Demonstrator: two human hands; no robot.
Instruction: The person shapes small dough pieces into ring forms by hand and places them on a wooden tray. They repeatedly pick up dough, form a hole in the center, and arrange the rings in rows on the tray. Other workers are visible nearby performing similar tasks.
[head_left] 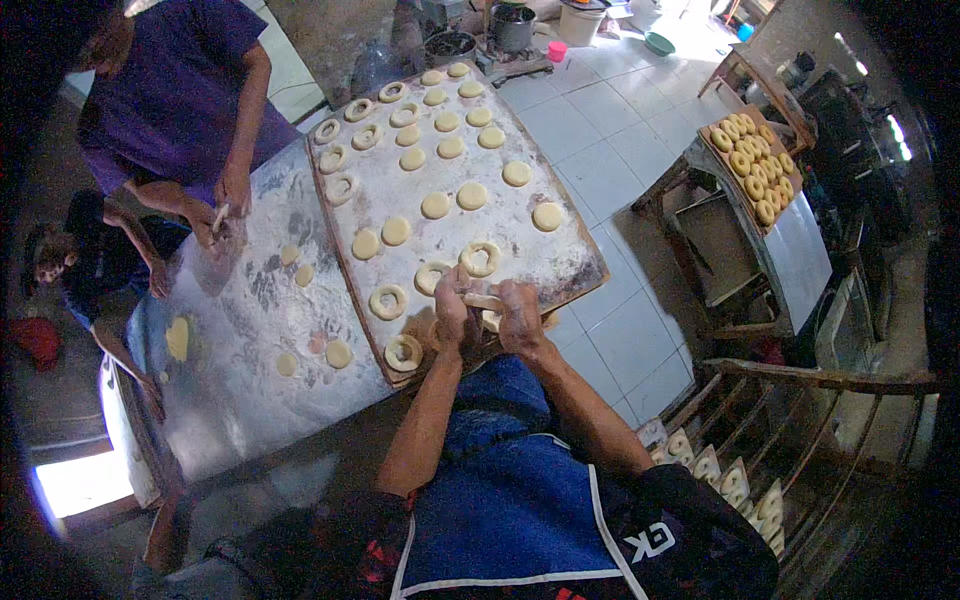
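Hands at work over a floured board, head view. We see the left hand (452, 318) and the right hand (519, 316) side by side at the near edge of the wooden board (575, 262), both with fingers curled in and pinched on one pale dough piece (484, 301) stretched between them. The left hand grips its left end, the right hand its right end; neither is spread. Both forearms rise from the lower edge of the picture and converge toward the board, elbows bent, above a blue apron (510, 480).

The dough piece lies just over the board's near edge, close beside a finished dough ring (480, 258) and another ring (388, 301). A third ring (404, 352) sits at the board's near left corner, just left of the left hand. Farther up the board we note rows of flat dough discs (435, 205) and more rings.

The board rests on a flour-dusted metal table (240, 380), where a few loose discs lie. Across it, a person in purple (180, 90) holds something small over the table. At right, a tray of golden rings (750, 160) stands well apart on a stand over the tiled floor (600, 150).
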